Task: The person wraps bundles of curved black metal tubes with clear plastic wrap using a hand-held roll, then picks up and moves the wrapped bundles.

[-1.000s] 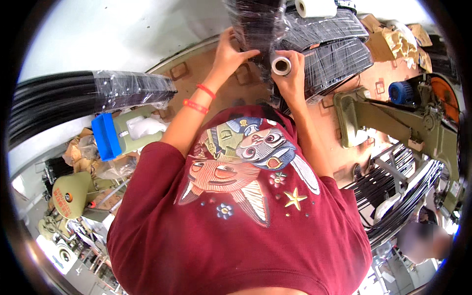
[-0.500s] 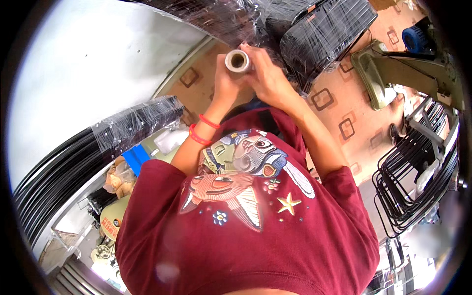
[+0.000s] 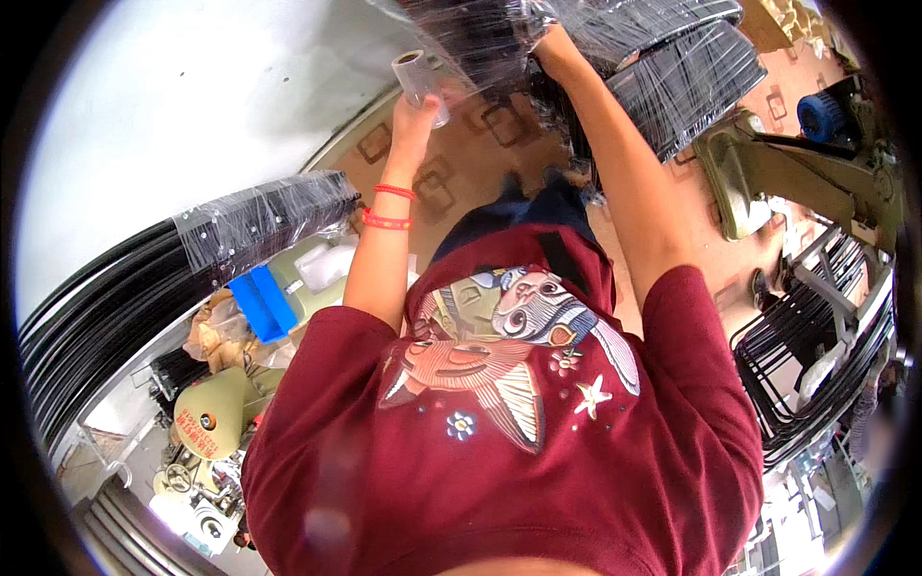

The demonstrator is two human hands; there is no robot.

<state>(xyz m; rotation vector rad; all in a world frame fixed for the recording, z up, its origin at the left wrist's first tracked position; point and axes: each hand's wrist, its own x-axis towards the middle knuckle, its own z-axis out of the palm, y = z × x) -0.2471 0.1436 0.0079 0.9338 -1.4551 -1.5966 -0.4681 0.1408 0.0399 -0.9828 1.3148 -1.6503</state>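
Film roll (image 3: 420,84) left of wrapped bundle (image 3: 490,43) — tiled floor (image 3: 461,163) beneath.

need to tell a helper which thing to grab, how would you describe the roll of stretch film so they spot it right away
Start at the big bundle of black rods wrapped in clear film at the top of the picture. Just to its left, the left hand holds up the roll of stretch film. It is the only small pale cylinder with an open round core, unlike the long dark wrapped bundles around it.

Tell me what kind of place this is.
Probably a small workshop or factory floor. Bundles of black rods wrapped in clear film lie about, the left hand holds a stretch-film roll, and green industrial machines stand on the tiled floor.
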